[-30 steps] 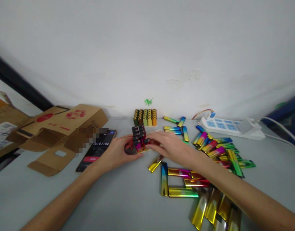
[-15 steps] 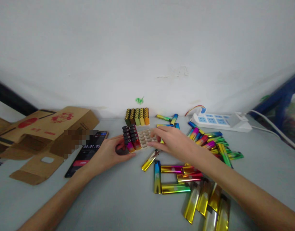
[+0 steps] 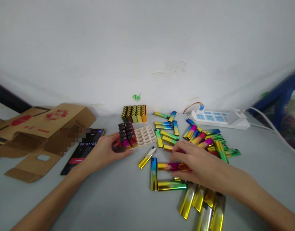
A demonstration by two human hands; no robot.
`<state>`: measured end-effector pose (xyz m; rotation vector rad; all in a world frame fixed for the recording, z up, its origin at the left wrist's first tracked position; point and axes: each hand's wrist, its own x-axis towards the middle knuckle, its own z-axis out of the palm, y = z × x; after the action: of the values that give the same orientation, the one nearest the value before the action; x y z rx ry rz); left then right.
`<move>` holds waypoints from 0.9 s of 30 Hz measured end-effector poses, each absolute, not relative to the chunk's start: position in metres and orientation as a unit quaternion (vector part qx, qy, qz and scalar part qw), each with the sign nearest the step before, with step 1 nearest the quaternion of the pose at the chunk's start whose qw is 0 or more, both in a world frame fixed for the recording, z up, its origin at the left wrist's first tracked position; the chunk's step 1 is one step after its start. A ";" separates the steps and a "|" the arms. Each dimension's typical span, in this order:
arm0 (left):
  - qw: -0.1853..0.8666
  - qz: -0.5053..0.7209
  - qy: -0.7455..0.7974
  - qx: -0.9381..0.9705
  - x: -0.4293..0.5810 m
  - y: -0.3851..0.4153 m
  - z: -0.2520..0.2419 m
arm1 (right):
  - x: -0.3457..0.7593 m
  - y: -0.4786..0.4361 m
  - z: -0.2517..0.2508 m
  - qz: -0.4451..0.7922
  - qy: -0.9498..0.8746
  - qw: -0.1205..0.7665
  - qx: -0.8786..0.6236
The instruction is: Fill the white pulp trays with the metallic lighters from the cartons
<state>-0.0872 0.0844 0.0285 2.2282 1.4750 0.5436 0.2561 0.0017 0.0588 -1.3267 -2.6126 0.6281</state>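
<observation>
My left hand (image 3: 105,149) is wrapped around the left side of a pale moulded tray (image 3: 145,135), its fingers against two rows of upright lighters (image 3: 127,134) with black tops and magenta-red bodies. The tray's right part has bare sockets. My right hand (image 3: 193,160) is over the loose shiny lighters, thumb and forefinger apart around the end of a gold-and-magenta lighter (image 3: 168,166). Whether the fingertips touch it is hidden. A silver-and-gold lighter (image 3: 147,158) lies between the hands.
Behind the tray stands a block of upright gold-toned lighters (image 3: 134,114). More lighters (image 3: 210,141) are scattered to the right, before a white power strip (image 3: 217,118). At left lie a phone (image 3: 82,150) showing a timer and an open cardboard box (image 3: 65,123).
My right hand has moved from the tray's sockets rightward and nearer me, over the loose lighters. The sockets now show. My left hand stays at the tray.
</observation>
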 end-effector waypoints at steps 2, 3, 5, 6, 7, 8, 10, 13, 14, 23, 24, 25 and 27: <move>0.185 0.180 0.531 0.807 -0.087 0.084 0.028 | 0.246 0.001 0.054 0.185 -0.876 0.059 -0.441; 0.177 0.172 0.529 0.812 -0.087 0.084 0.028 | 0.243 0.002 0.052 0.178 -0.879 0.057 -0.439; 0.178 0.169 0.520 0.818 -0.088 0.084 0.028 | 0.241 0.006 0.050 0.174 -0.884 0.056 -0.430; 0.181 0.171 0.516 0.820 -0.088 0.084 0.027 | 0.241 0.008 0.049 0.172 -0.886 0.057 -0.426; 0.184 0.174 0.512 0.821 -0.087 0.084 0.027 | 0.242 0.010 0.049 0.173 -0.887 0.060 -0.425; 0.186 0.177 0.509 0.822 -0.087 0.084 0.026 | 0.244 0.013 0.049 0.176 -0.885 0.064 -0.427; 0.185 0.179 0.508 0.822 -0.087 0.084 0.026 | 0.247 0.018 0.050 0.189 -0.877 0.083 -0.433; 0.185 0.177 0.510 0.821 -0.088 0.084 0.024 | 0.250 0.026 0.055 0.220 -0.857 0.132 -0.446; 0.185 0.176 0.510 0.821 -0.088 0.084 0.024 | 0.251 0.029 0.057 0.231 -0.850 0.154 -0.448; 0.187 0.174 0.507 0.823 -0.089 0.085 0.024 | 0.241 0.044 0.045 0.322 -0.748 0.321 -0.483; 0.190 0.176 0.507 0.822 -0.088 0.085 0.025 | 0.240 0.044 0.041 0.349 -0.721 0.338 -0.494; 0.194 0.179 0.507 0.821 -0.088 0.084 0.025 | 0.238 0.043 0.037 0.380 -0.694 0.353 -0.499; 0.203 0.182 0.508 0.817 -0.086 0.084 0.027 | 0.235 0.040 0.032 0.440 -0.648 0.372 -0.498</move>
<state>-0.0863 0.0838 0.0266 2.2799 1.4190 0.5073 0.2351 0.0404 0.0315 -1.2764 -1.6619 1.1276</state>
